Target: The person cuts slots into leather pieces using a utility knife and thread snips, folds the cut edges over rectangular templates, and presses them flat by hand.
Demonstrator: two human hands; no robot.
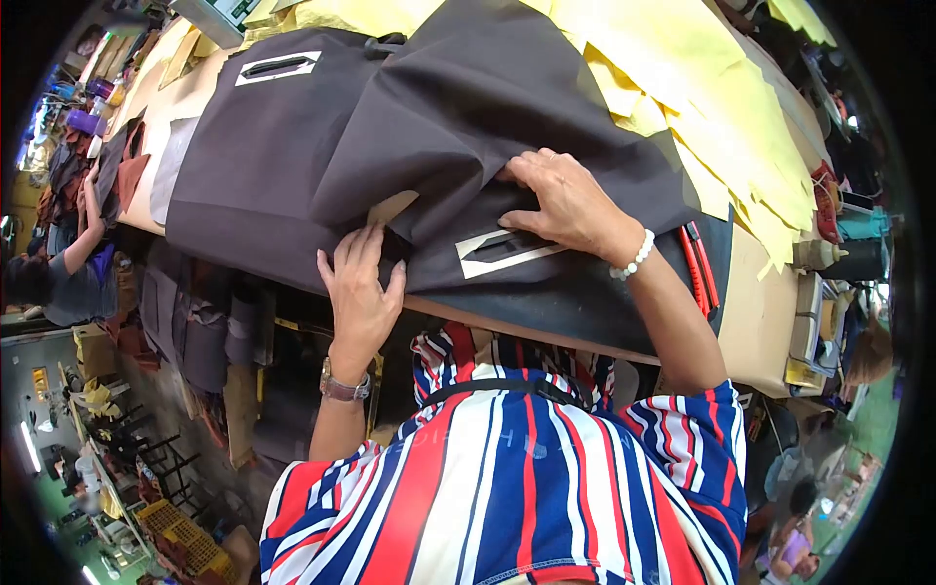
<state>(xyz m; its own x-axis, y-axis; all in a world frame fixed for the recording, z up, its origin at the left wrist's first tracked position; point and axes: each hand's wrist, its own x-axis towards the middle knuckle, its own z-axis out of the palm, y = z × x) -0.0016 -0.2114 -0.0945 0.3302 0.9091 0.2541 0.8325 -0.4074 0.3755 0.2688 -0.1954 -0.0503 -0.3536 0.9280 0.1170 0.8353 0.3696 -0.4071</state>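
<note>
Seemingly light, soft and easily creased, the dark cloth [263,146] lies rumpled on the bench [760,336] | Hold: fold or hem | Left hand [361,283]: bench's near edge, palm down, open, fingertips touching cloth | Right hand [570,205]: farther over bench, bent, open, thumb apart, touching cloth.

This is looking like a sewing or fabric workshop, with dark cloth [263,146] and yellow sheets [682,68] covering a long worktable [756,331], red-handled cutters [698,268] lying on it, and another person [73,268] working at the far left.
</note>
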